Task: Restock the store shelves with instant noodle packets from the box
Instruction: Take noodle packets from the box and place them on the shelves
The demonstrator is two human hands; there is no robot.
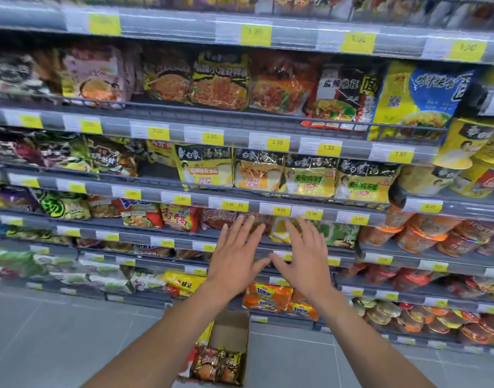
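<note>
Both my hands are raised in front of the shelves with fingers spread and nothing in them. My left hand (236, 254) and my right hand (303, 254) hover side by side before a dark red noodle packet (234, 218) on a middle shelf. Whether the fingertips touch the packet I cannot tell. Below my arms, an open cardboard box (231, 334) stands on the floor with several brown and yellow noodle packets (219, 365) inside. Yellow noodle packets (258, 173) fill the shelf above my hands.
Grey shelves (184, 126) with yellow price tags run across the whole view, packed with noodle packets. Cup and bowl noodles (419, 236) fill the right section. Orange packets (268, 296) sit on a lower shelf. Grey tiled floor (58, 337) lies at the lower left.
</note>
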